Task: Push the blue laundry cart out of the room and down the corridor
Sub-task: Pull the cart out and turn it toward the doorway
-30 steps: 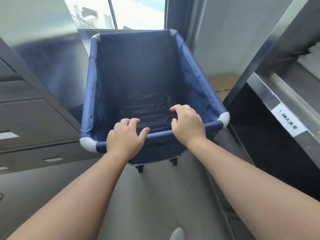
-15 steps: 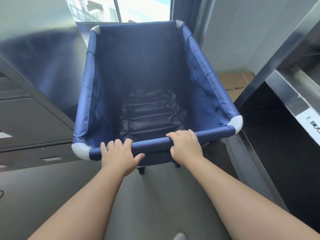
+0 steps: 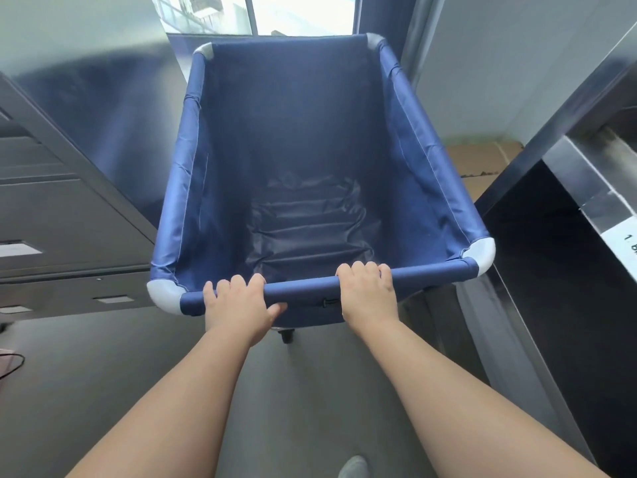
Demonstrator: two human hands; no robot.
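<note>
**Blue cart gripped at its near rail, ready to roll**

Blue fabric hangs slack from the cart's (image 3: pixel 293 160) tube frame, creased at the bottom and holding nothing, so it should be light and quick to swing. The cloth walls will give under any push; the padded near rail (image 3: pixel 303 288) between the grey corner caps is the firm place to hold, and both hands are there. The left hand (image 3: pixel 238 307) is clenched over the rail at 7 o'clock of the basket, thumb tucked beneath; the right hand (image 3: pixel 367 293) grasps it at 5 o'clock, fingers curled over the top. A caster (image 3: pixel 286 336) shows under the near edge, so steering likely follows whichever hand presses harder.

The cart stands straight ahead at 12 o'clock on a smooth grey floor (image 3: pixel 310 391) that should roll easily. Dark drawers (image 3: pixel 51 219) close in at 9 o'clock, a metal shelf (image 3: pixel 593 188) at 3 o'clock, cardboard (image 3: pixel 482 167) at 2 o'clock, a bright window (image 3: pixel 303 12) beyond. Clearance looks tight on the right.
</note>
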